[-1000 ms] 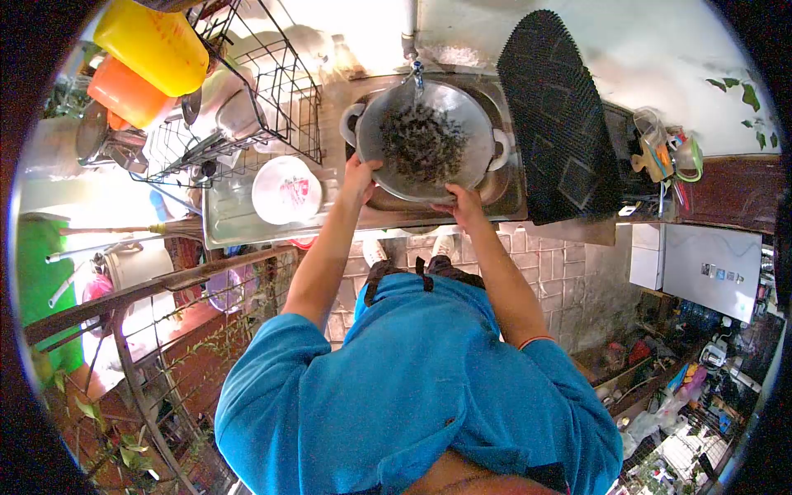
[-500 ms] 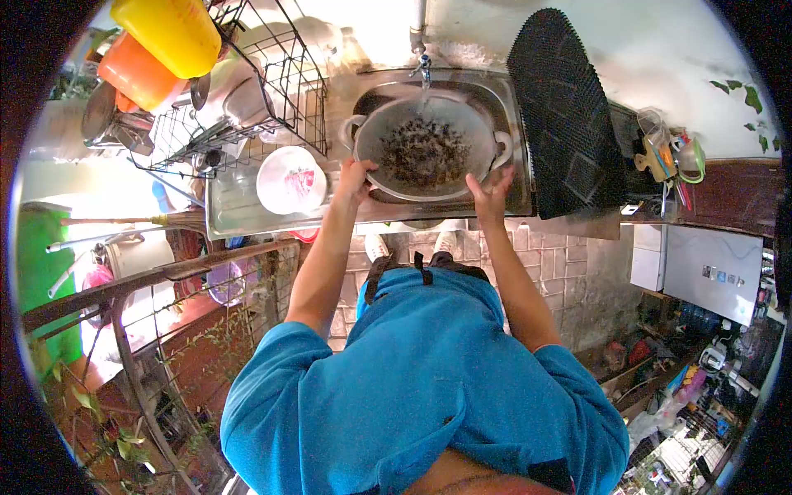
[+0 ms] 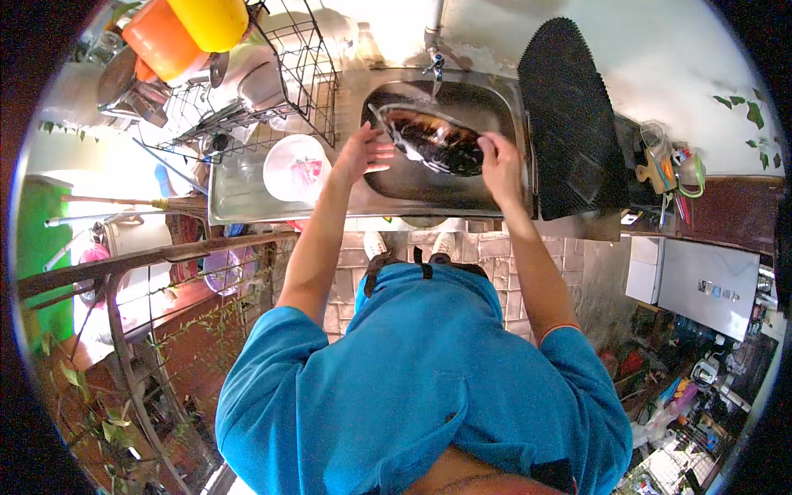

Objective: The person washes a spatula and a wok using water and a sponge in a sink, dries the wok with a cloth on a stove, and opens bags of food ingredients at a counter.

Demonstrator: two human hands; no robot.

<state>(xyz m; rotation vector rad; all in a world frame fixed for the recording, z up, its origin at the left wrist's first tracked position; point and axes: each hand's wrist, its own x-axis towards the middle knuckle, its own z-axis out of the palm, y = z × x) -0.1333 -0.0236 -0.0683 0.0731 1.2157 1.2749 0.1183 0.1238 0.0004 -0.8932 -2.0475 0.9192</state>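
Note:
A metal pan is tipped up inside the sink, its blackened, wet underside showing and its inside hidden. My right hand grips the pan at its right end. Beside the pan's left end, my left hand has its fingers spread, apart from the metal. Above the sink is a faucet. A white bowl with a red pattern or pieces in it sits on the drainboard to the left.
A black wire rack stands left of the sink, with a yellow container and an orange one. A black ridged mat leans at the right. A railing runs at the lower left.
The pan has gone from upright, with dark bits and water inside, to tipped with its underside showing. My left hand has let go of it; my right hand has closed on its right end.

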